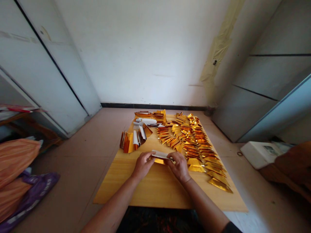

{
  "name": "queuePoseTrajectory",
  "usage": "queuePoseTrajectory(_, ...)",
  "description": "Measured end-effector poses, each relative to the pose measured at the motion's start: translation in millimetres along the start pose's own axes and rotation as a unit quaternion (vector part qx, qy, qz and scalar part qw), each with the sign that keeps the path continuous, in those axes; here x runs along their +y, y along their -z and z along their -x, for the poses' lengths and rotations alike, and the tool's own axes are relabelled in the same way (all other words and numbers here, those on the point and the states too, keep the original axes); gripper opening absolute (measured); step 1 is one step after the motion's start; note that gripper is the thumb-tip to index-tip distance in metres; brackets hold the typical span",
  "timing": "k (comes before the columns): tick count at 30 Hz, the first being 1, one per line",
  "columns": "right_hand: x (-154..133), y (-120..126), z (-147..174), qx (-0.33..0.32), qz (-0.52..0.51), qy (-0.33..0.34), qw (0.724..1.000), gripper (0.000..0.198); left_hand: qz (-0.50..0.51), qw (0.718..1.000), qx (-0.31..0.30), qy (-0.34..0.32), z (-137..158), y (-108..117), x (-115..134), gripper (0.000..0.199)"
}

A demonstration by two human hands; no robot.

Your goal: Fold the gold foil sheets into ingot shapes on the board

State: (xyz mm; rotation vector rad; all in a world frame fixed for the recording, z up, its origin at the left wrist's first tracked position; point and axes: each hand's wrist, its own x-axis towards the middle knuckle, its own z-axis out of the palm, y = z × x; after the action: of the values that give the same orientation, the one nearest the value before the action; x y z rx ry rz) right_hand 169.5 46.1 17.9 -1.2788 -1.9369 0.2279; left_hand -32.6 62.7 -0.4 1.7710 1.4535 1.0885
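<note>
Between my two hands is a sheet of gold foil paper (160,155), partly folded, its pale backing up and a gold strip along the near side. My left hand (143,164) pinches its left end with thumb and fingers. At the other end, my right hand (179,165) grips the paper the same way. Just beyond my left hand stand loosely folded gold and white sheets (133,140). Rows of folded gold paper pieces (194,145) lie to the right of my right hand, the nearest piece close to its knuckles.
The wooden board (145,191) bears all the paper. More sheets and a white roll-like bundle (145,121) lie at its far left. Orange and purple bags (31,191) rest at left, a white box (257,153) at right. Cabinets flank both sides; a wall (145,64) stands behind.
</note>
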Motion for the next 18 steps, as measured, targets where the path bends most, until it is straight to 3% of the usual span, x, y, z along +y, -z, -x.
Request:
queuePoseTrajectory(3, 3, -5, -3, -0.017, 0.026, -0.023, 0.999, 0.007, -0.090, 0.996, 0.006, -0.022, 2, -3, -3, 0.031)
queuePoseTrajectory(8, 6, -13, -9, -0.083, 0.027, -0.050, 0.995, 0.015, -0.215, 0.975, 0.021, -0.045, 6, -7, 1, 0.051)
queuePoseTrajectory(14, 7, -18, -8, -0.095, 0.044, -0.065, 0.992, 0.023, -0.237, 0.968, 0.038, -0.067, 6, -5, 5, 0.046)
queuePoseTrajectory(18, 9, -18, -3, -0.100, 0.063, -0.036, 0.992, 0.016, -0.236, 0.965, 0.031, -0.109, 6, -3, 3, 0.029)
